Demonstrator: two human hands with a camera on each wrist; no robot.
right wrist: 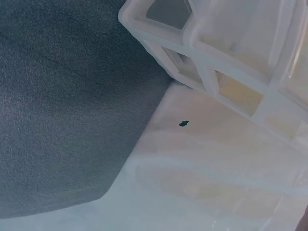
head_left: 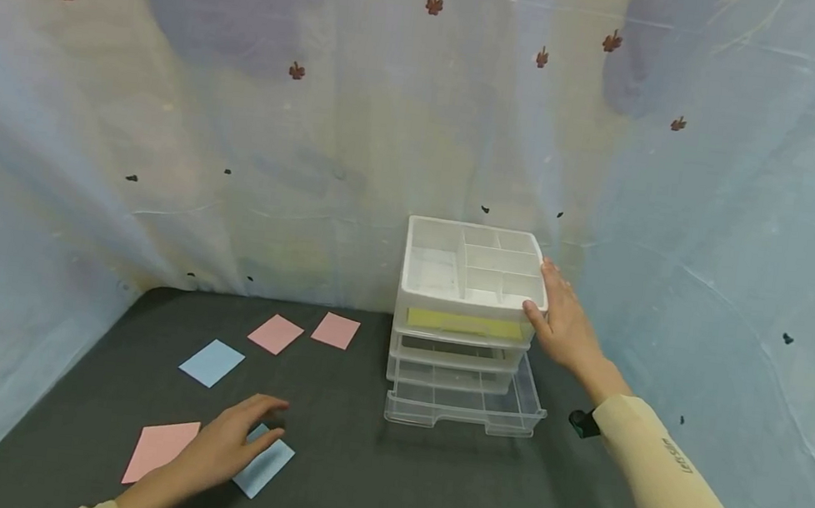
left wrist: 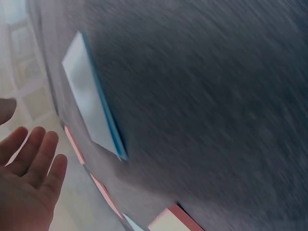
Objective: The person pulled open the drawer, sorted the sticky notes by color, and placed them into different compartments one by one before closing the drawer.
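Note:
A clear and white plastic drawer unit stands at the back right, with a divided tray on top. Its bottom drawer is pulled out toward the front, and yellow paper shows through the top drawer. Against the unit's upper right side rests my right hand, fingers extended, thumb at the front corner. My left hand hangs loosely over the table beside a light blue sticky note, partly covering it in the head view. In the left wrist view the blue note looks like a thin pad, apart from the spread fingers.
Left on the dark tabletop lie a larger pink note, another blue note and two small pink notes. A patterned cloth hangs behind the table and along both sides.

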